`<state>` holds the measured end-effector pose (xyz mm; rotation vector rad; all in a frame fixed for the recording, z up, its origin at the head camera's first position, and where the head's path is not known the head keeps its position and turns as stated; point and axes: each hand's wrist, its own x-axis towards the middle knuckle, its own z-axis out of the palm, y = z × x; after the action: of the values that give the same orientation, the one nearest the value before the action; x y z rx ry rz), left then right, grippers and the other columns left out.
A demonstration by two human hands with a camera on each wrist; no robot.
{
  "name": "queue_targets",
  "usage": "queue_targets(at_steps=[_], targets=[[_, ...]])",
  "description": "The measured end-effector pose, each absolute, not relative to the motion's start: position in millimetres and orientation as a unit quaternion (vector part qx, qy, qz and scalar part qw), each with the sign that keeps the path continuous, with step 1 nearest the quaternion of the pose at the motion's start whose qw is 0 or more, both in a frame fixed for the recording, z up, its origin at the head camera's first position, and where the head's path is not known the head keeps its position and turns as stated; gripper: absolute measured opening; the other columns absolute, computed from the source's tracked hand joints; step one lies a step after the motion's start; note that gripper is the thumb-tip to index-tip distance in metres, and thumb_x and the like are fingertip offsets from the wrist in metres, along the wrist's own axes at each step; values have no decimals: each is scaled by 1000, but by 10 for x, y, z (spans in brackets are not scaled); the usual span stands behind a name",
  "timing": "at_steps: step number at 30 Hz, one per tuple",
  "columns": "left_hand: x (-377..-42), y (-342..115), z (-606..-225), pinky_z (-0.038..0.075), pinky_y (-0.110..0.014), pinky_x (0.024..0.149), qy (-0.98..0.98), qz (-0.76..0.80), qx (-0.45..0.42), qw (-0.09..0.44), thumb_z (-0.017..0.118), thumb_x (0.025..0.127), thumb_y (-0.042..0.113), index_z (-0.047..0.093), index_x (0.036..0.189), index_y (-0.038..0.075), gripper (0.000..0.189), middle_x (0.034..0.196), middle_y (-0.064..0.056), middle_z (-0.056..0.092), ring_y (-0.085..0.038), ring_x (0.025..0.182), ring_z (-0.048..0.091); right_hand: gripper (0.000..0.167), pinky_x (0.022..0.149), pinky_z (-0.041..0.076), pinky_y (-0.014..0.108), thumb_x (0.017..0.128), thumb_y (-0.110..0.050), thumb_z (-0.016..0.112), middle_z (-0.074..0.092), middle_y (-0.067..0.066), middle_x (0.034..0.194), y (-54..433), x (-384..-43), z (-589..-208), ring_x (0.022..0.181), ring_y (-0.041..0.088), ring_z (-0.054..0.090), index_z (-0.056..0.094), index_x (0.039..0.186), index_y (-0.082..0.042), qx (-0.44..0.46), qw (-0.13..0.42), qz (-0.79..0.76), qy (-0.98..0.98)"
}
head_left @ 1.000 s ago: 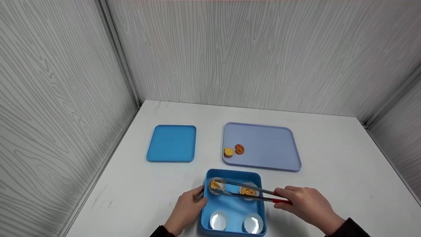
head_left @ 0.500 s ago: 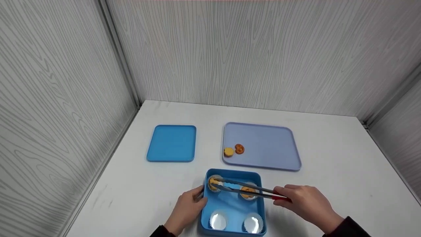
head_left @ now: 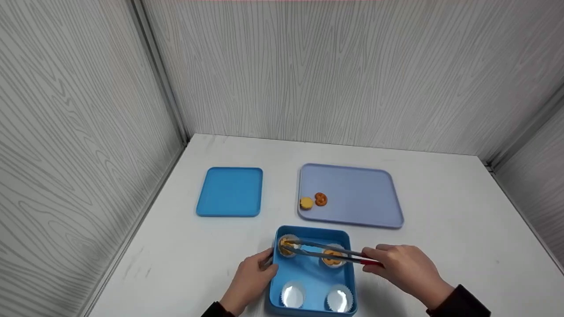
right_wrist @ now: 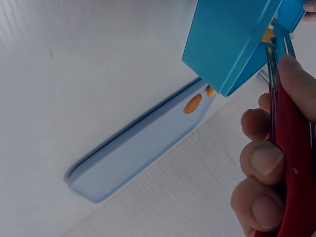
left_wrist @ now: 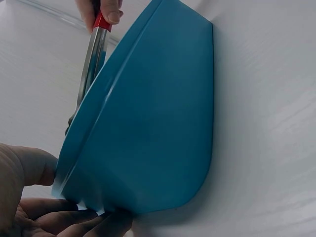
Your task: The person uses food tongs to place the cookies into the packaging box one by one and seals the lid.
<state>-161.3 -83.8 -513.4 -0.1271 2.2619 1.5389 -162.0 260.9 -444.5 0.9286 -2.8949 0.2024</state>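
Red tongs (right_wrist: pixel 296 163) sit firmly in the right hand (head_left: pixel 405 266), tips slightly parted at a snack (head_left: pixel 284 242) in the blue box's (head_left: pixel 308 275) far-left cup (head_left: pixel 296 246). Left hand (head_left: pixel 252 278) clasps the box's side. White table (head_left: pixel 154 255) below, grain-patterned walls (head_left: pixel 308 75) around.

"What lies around the head view's centre?"

"At eight o'clock, a flat, squarish blue tray (head_left: pixel 230 192) on a white counter (head_left: pixel 176 255). At four, a lavender tray (head_left: pixel 363 193); toward its nine o'clock side, a round yellow piece (head_left: pixel 306 203) just beside a brown pretzel-shaped piece (head_left: pixel 321 199)."

"And the surroundings?"

"Grey wood-grain: a back panel (head_left: pixel 308 75) at twelve, a left panel (head_left: pixel 83 119) at nine, a right panel (head_left: pixel 539 185) at three."
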Motion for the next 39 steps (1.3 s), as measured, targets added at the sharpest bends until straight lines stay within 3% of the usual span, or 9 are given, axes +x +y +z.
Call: queue_targets(at_steps=[15,26,39], targets=[[-1615,-817,-5115,41,-57,113,810,547,-55,204,60,98,20,45,151,-3,60,155,-21,47,-40,146,40,26,48,43,16,82,-30,85,63,-8,69,2568,-1599,-4399,52,1,47,77,105,-20,322,81,19,-943],[-1597,-838,-5096,42,-56,113,813,547,-40,195,61,97,22,45,151,-4,61,153,-22,48,-40,144,42,26,51,45,17,82,-32,85,65,-14,73,2680,-1593,-4425,56,-2,47,76,105,-25,270,92,61,-956],[-1609,-821,-5115,42,-57,112,811,546,-52,204,61,98,21,45,151,-3,60,154,-21,48,-41,145,41,36,50,44,17,78,-31,89,70,-10,78,2819,-1598,-4342,56,-3,48,79,111,-19,252,166,87,-950]])
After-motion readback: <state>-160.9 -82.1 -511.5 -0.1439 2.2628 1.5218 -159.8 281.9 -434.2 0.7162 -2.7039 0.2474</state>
